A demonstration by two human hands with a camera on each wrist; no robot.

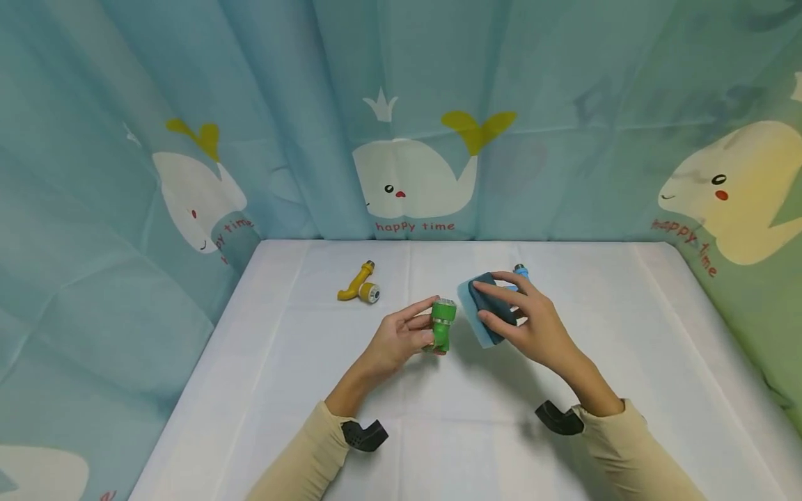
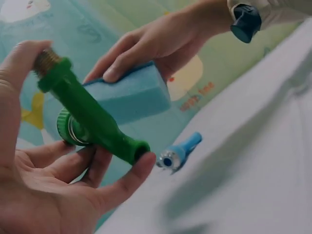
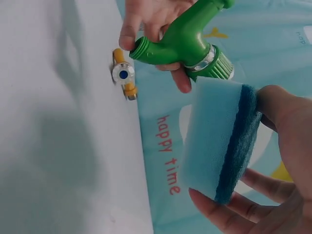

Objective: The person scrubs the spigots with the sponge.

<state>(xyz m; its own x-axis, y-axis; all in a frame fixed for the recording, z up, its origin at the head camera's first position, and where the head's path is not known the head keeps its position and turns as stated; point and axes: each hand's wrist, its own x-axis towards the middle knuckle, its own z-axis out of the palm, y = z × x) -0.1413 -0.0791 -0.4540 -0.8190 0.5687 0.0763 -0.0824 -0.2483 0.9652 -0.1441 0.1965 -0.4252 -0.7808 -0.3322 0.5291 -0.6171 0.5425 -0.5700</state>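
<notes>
A green faucet [image 1: 442,325] with a ribbed knob and a threaded end is held up over the table by my left hand [image 1: 396,339]. In the left wrist view my thumb and fingers grip the faucet [image 2: 92,112] at its two ends. My right hand [image 1: 532,316] pinches a sponge [image 1: 486,309] by its edges, its dark scouring layer toward the palm. The sponge's light blue foam [image 3: 212,131] faces the green faucet, and in the right wrist view its top edge comes right up to the faucet's knob [image 3: 214,66].
A yellow faucet [image 1: 358,284] lies at the back left of the white table [image 1: 301,390]. Behind my right hand lies a blue faucet [image 2: 179,152], partly hidden in the head view. A curtain [image 1: 288,125] with whale prints stands round the table's back and sides.
</notes>
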